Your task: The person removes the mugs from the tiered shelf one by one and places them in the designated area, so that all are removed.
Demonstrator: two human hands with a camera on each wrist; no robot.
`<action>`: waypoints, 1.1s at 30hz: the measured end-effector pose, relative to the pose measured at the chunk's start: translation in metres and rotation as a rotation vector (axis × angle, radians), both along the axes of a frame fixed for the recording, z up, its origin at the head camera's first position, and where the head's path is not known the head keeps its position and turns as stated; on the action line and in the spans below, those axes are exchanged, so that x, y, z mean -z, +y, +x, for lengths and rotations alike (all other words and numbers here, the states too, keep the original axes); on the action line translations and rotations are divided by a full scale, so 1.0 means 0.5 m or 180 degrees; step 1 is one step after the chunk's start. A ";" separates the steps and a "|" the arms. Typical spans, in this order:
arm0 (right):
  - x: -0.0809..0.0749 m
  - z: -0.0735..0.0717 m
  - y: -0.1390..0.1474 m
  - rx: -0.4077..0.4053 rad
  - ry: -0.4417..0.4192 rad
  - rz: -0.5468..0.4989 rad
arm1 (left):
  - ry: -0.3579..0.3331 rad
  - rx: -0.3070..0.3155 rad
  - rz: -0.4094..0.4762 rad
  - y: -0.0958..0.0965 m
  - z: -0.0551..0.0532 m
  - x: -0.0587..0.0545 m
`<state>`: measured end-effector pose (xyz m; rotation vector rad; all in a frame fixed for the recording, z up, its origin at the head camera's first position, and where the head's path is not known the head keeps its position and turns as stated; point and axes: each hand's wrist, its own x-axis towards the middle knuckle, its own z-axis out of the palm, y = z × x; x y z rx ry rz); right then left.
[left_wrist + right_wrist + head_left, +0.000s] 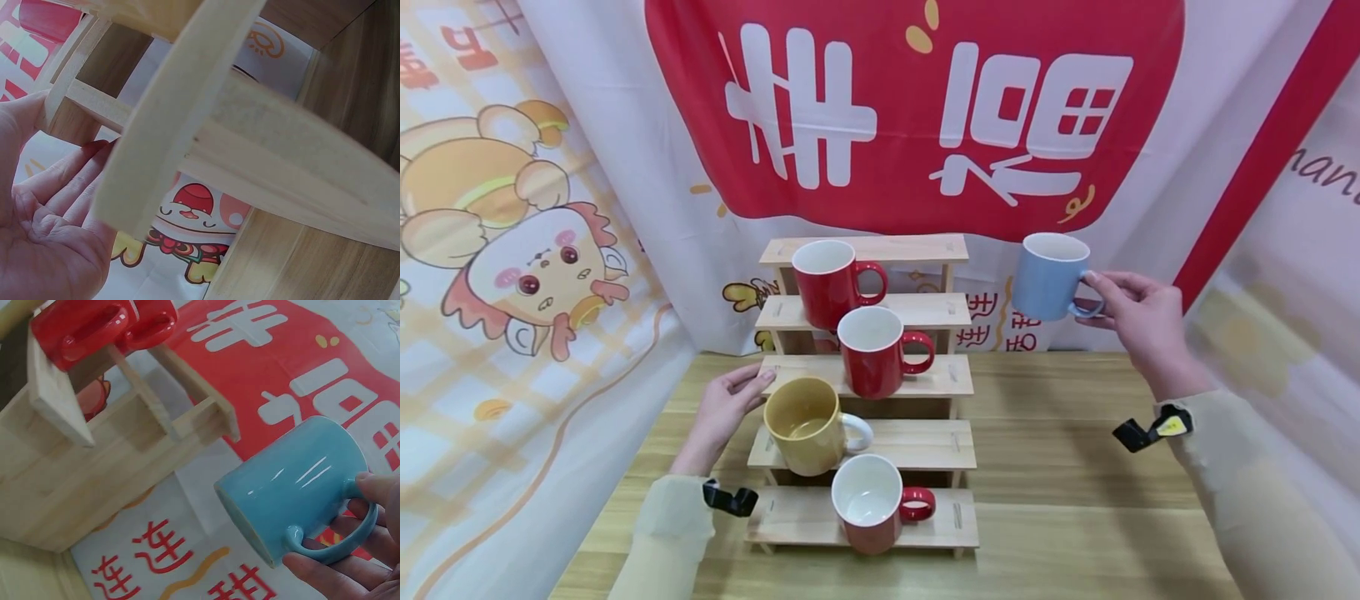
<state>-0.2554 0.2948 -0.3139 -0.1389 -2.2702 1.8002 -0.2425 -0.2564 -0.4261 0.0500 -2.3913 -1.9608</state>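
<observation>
A light-blue mug [1047, 279] is held up in the air right of the stepped wooden shelf [917, 248]. My right hand [1138, 321] pinches it by its handle; in the right wrist view the thumb lies at the handle's top and fingers [337, 575] pass beneath. My left hand [726, 408] grips the left end of the shelf's middle step [942, 375], thumb on top and fingers [72, 181] underneath. Two red mugs, an upper one [823, 287] and a middle one [874, 362], stand on the higher steps. Lower down are a gold mug [805, 437] with a white handle and a red mug [871, 525].
The shelf stands on a wood-grain table [1075, 533]. Behind it hangs a white cloth with a large red printed panel [910, 133]. Printed cloths flank both sides, the left one [535, 250] showing a cartoon figure. The top step bears no mug.
</observation>
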 end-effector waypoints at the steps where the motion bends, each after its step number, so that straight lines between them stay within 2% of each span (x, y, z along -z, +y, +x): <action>1: 0.010 -0.002 -0.001 0.0005 -0.0008 -0.0025 | -0.0003 0.0002 0.0008 0.000 0.001 -0.001; 10: 0.089 -0.021 -0.019 0.0022 -0.0073 -0.0101 | -0.0039 0.0031 -0.0003 0.002 0.006 -0.006; 17: 0.149 -0.032 -0.035 -0.0042 -0.0105 -0.0320 | -0.0005 0.0012 0.0007 0.001 0.002 0.000; 24: 0.221 -0.040 -0.053 -0.0044 -0.0164 -0.0398 | 0.0043 -0.0033 0.0110 0.001 -0.001 0.004; 28: 0.266 -0.054 -0.064 0.0043 -0.0191 -0.0434 | 0.0057 -0.0032 0.0103 0.001 -0.002 0.005; 33: 0.312 -0.076 -0.074 0.0310 -0.0107 -0.0474 | 0.0044 -0.0006 0.0108 0.002 -0.001 0.006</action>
